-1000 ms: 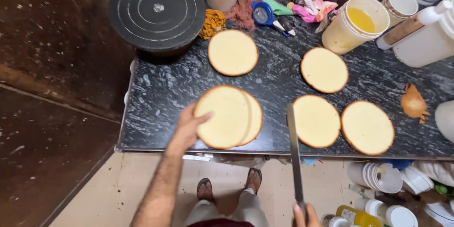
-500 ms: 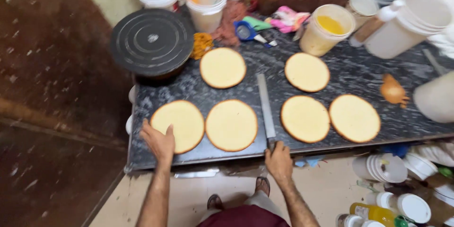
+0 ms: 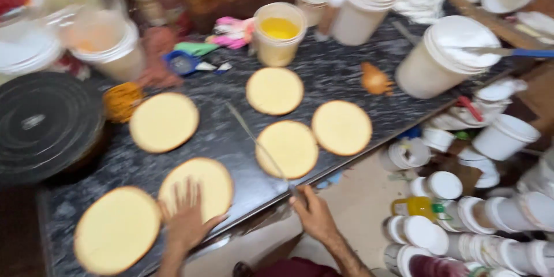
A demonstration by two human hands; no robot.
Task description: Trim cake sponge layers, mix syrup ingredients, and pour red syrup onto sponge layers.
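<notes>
Left hand (image 3: 187, 219) flat, fingers spread, pressing near cake round (image 3: 196, 187) to steady it. Right hand (image 3: 311, 213) closed round handle of long knife (image 3: 257, 144), blade lying across counter (image 3: 340, 75) right of that round, between cake layers.

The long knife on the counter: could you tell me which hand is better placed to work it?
The right hand, probably: it already has its grip on the handle end of the long knife, whose blade lies across the dark counter. The left hand rests flat on a round cake layer.
</notes>
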